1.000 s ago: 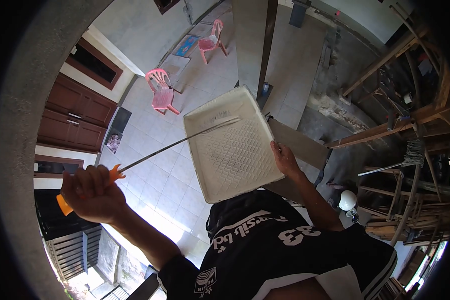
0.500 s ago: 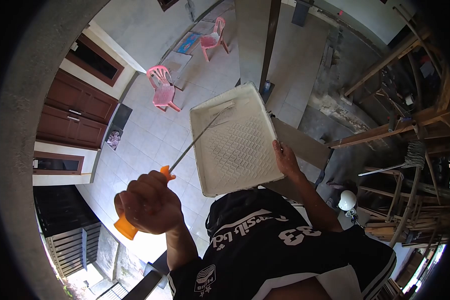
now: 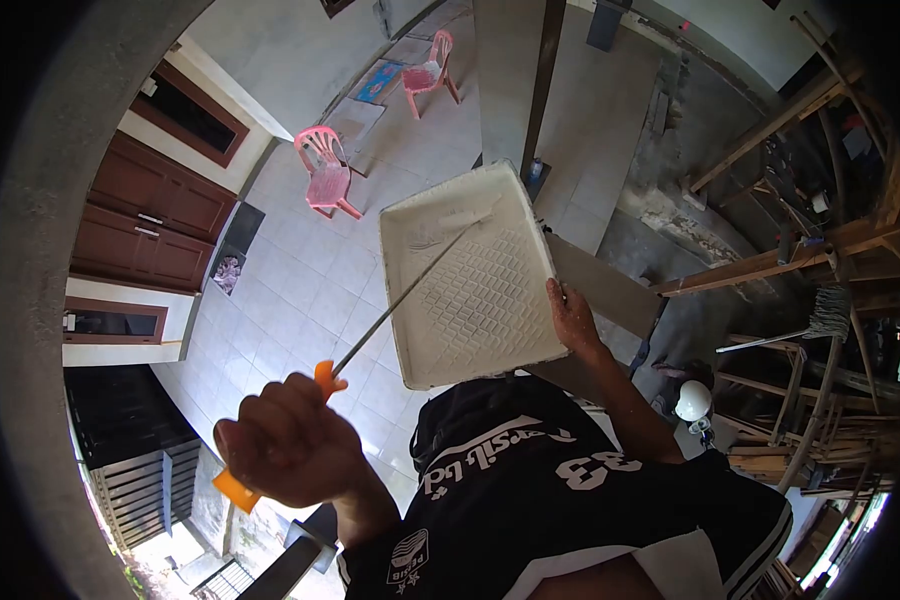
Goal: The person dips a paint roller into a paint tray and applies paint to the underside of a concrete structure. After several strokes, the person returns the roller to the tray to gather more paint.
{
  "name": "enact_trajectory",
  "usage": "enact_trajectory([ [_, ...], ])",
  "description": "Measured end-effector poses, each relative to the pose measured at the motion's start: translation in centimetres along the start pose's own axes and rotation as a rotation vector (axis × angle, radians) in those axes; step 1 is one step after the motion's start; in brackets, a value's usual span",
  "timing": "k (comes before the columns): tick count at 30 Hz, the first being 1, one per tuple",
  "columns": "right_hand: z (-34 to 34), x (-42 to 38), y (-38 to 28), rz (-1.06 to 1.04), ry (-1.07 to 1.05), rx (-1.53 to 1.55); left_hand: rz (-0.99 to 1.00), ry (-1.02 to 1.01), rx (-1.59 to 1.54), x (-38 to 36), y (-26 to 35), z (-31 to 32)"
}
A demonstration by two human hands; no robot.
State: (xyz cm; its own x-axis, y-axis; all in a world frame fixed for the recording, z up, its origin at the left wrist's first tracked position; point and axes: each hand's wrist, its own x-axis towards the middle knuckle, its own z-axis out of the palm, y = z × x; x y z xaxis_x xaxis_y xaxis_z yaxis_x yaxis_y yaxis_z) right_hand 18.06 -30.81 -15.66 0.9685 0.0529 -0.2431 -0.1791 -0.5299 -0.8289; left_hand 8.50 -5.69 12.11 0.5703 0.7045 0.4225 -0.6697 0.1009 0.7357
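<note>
My left hand [image 3: 295, 440] is closed around the orange handle of a paint roller [image 3: 395, 303]. The roller's long thin metal rod reaches up and right over a paint tray [image 3: 475, 305]. Its paint-covered head lies at the tray's far end and blends with the cream paint, so its outline is hard to make out. The tray is cream-coated with a raised diamond grid on its slope. My right hand [image 3: 575, 318] grips the tray's right edge, thumb on the rim and the other fingers hidden underneath.
Two pink plastic chairs [image 3: 328, 180] stand on the tiled floor [image 3: 300, 270] beyond the tray. Brown double doors [image 3: 150, 225] are at the left. On the right are wooden beams [image 3: 750, 270], stacked timber, a mop [image 3: 828, 315] and a white helmet-like object [image 3: 693, 402].
The roller's head has moved right across the tray's far end. My left hand has shifted slightly left and down, still holding the handle. My right hand and the tray have hardly moved.
</note>
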Motion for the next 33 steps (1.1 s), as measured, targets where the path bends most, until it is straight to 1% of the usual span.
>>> enact_trajectory([
  [2, 0.0, 0.0, -0.2, 0.002, 0.002, 0.004, 0.017, -0.024, -0.034, 0.2, -1.2, -0.1],
  [3, 0.0, 0.0, -0.2, 0.004, 0.001, 0.013, -0.011, 0.019, -0.015, 0.0, -1.8, 0.0],
  [6, -0.1, -0.3, -0.4, -0.01, 0.014, 0.035, -0.01, 0.021, -0.027, -0.5, -1.8, -0.2],
  [7, -0.1, -0.4, -0.6, -0.019, 0.019, 0.041, -0.022, -0.092, -0.066, -0.8, -1.5, -0.8],
  [8, -0.1, -0.4, -0.7, -0.029, 0.021, 0.029, 0.042, -0.079, 0.082, -1.7, -1.0, -1.4],
  [10, -0.4, -0.3, -0.9, -0.044, 0.028, 0.004, 0.022, -0.212, -0.216, -1.6, 0.4, 0.4],
  [13, -0.4, -0.2, -0.8, -0.018, 0.005, 0.023, 0.077, -0.166, 0.054, -2.0, 2.0, -0.5],
  [14, -0.4, -0.2, -0.9, -0.011, 0.003, 0.03, 0.055, -0.158, 0.047, -1.8, 1.9, -0.5],
  [16, -0.6, -0.3, -1.2, 0.003, 0.001, 0.046, 0.072, -0.069, -0.04, -1.5, 0.1, -0.7],
  [17, -0.6, -0.2, -1.1, -0.001, 0.005, 0.034, 0.043, -0.113, -0.069, -1.4, -0.6, -1.3],
  [20, -0.4, -0.2, -0.3, 0.0, 0.019, 0.004, 0.075, -0.209, -0.031, -1.8, -1.9, -1.5],
  [23, -0.4, -0.6, -0.5, 0.011, 0.034, 0.006, 0.012, -0.165, -0.105, -1.4, -0.6, -0.7],
  [24, -0.8, -1.2, -1.5, 0.0, 0.053, 0.015, -0.004, -0.215, -0.165, -0.7, 0.2, -0.4],
  [26, -1.3, -2.1, -2.9, -0.02, 0.09, 0.039, -0.029, -0.196, -0.137, 0.4, 1.2, -0.1],
  [27, -1.3, -2.4, -3.4, -0.031, 0.108, 0.059, -0.049, -0.111, -0.048, 0.7, 1.8, -0.9],
  [28, -1.3, -2.6, -3.7, -0.042, 0.125, 0.079, -0.012, -0.089, -0.07, 1.2, 1.8, -0.9],
  [30, -1.6, -2.9, -3.6, 0.014, 0.107, 0.062, 0.048, -0.069, -0.113, 2.0, 1.7, 0.1],
  [33, -1.2, -3.5, -3.1, 0.055, 0.144, 0.076, 0.067, -0.088, -0.147, 2.9, 1.6, -0.3],
])
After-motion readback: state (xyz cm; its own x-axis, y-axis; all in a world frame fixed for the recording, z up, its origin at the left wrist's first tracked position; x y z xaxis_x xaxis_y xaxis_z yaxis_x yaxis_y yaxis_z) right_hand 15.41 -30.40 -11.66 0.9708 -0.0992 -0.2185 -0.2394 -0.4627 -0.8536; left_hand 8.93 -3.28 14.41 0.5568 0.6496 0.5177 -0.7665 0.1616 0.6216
